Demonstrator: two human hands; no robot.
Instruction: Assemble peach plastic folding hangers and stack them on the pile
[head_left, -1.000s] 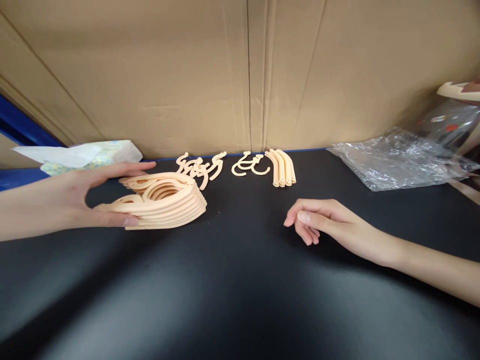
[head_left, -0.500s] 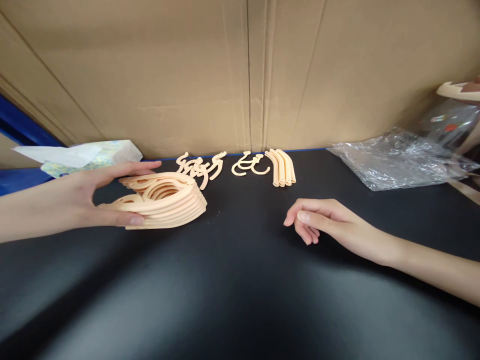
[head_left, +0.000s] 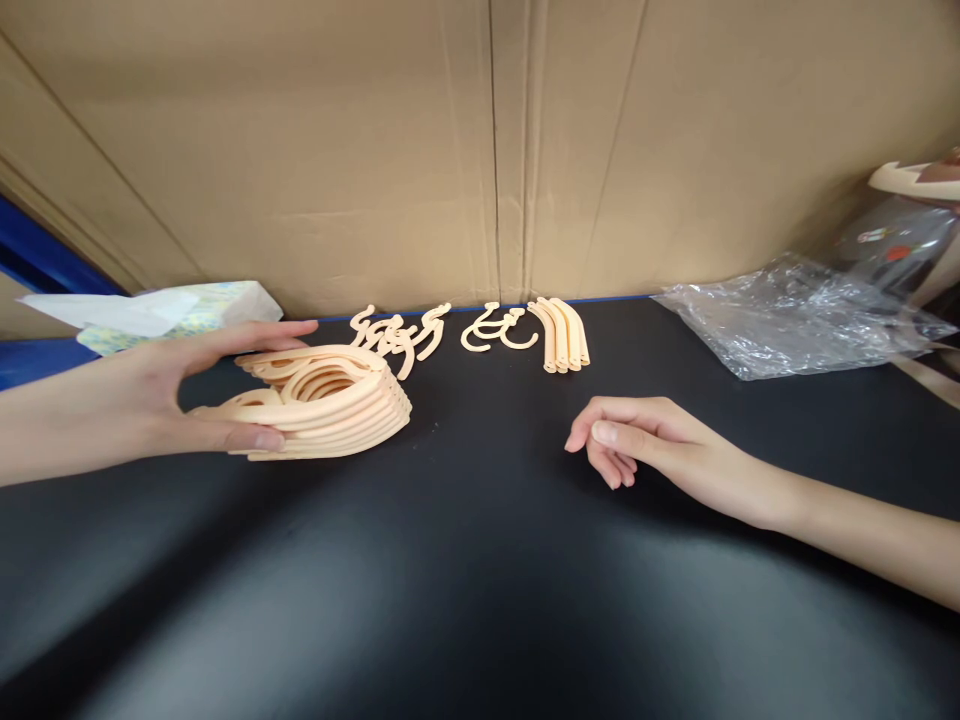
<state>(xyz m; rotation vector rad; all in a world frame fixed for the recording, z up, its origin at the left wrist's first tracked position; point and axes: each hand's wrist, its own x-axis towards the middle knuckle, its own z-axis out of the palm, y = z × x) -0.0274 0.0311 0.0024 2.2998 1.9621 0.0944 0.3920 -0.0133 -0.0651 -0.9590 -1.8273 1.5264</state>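
My left hand (head_left: pixel 199 385) is closed round the left end of a stack of peach plastic hanger pieces (head_left: pixel 345 405), thumb along the near side and fingers over the far side. The stack rests on the black tabletop; its left end is partly covered by the hand. My right hand (head_left: pixel 630 440) rests on the right, fingers curled in and thumb against the index finger, with nothing visible in it. Behind lie loose hanger hooks (head_left: pixel 405 338) in a pile and a few more hooks (head_left: pixel 499 330). Beside these, several curved hanger arms (head_left: pixel 561 335) stand in a row.
A tissue box (head_left: pixel 187 312) with a tissue sticking out stands at the back left. At the back right lies a crumpled clear plastic bag (head_left: pixel 787 320). Cardboard panels (head_left: pixel 337 150) rise behind the black tabletop (head_left: pixel 465 580).
The whole view has shifted very slightly. Both hands and the stack of hanger pieces keep their places.
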